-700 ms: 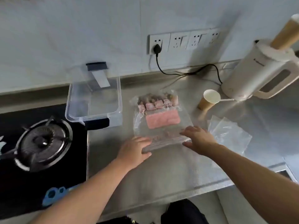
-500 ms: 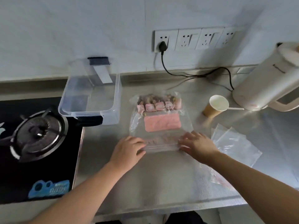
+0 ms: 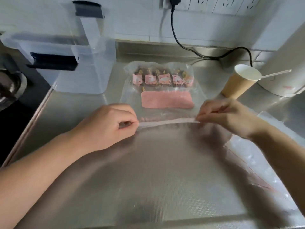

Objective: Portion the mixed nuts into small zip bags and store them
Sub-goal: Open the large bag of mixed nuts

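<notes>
A clear plastic zip bag with pink printed panels (image 3: 165,96) lies flat on the textured steel counter (image 3: 148,179), its mixed nuts (image 3: 158,72) gathered at the end farthest from the grip; the left hand (image 3: 105,124) pinches the near left corner of the bag's zip strip (image 3: 166,122) with curled fingers and thumb, and the right hand (image 3: 226,116) pinches the near right corner the same way, so the strip runs taut between the two grips; beyond the left grip, toward the wall, stands a clear plastic storage box with a dark clip (image 3: 77,60), touching nothing the hands hold; beyond the right grip a brown paper cup (image 3: 239,83) stands just beside the bag's far right corner, a white stick (image 3: 275,74) lying across its rim; behind the cup sits a white appliance (image 3: 283,63), its black cord (image 3: 198,53) running along the wall to a socket; under and beside the right forearm lie clear empty bags with a red line (image 3: 257,166), flat on the counter.
</notes>
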